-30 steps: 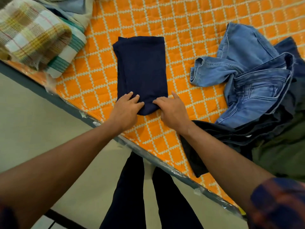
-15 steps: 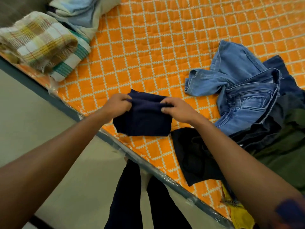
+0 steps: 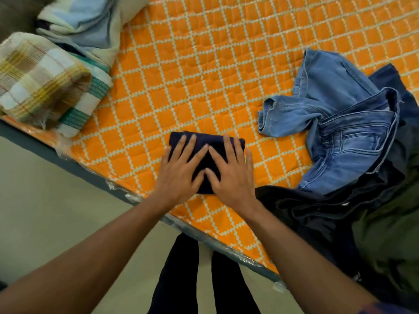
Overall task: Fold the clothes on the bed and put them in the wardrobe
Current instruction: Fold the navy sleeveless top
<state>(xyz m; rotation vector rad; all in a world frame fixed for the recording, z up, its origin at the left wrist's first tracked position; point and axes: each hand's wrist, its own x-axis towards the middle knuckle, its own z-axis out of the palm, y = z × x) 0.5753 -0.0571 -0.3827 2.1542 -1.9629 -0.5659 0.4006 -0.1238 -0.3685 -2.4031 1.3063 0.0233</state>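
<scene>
Evidently pressing to set the fold: left hand (image 3: 181,171) and right hand (image 3: 231,175) laid flat side by side, fingers straight and a little spread, gripping nothing, palms down on the folded navy garment (image 3: 209,139). Lying near the front edge of the bed (image 3: 34,145), within easy reach, folded to a compact rectangle with soft rounded corners; matte, dense-looking fabric, weave too dark to make out. Probably held this way to squeeze out air and keep the layers from springing open before lifting. Underneath, a quilted orange cover (image 3: 204,71) with a pale zigzag lattice, slightly puffed between the stitch lines, and clear plastic wrap (image 3: 130,196) along the mattress edge. Near on the right, not yet folded: light-blue jeans (image 3: 340,132), stiff faded denim with heavy seams and a pocket showing, heaped against a dark crumpled pile (image 3: 317,211) and an olive garment (image 3: 390,223). Well apart at the far left, out of the working patch: a rolled plaid cloth (image 3: 38,78), coarse-woven in brown, yellow and white, beside pale folded bedding (image 3: 90,23). No wardrobe in view; much folding left, by the look of it.
</scene>
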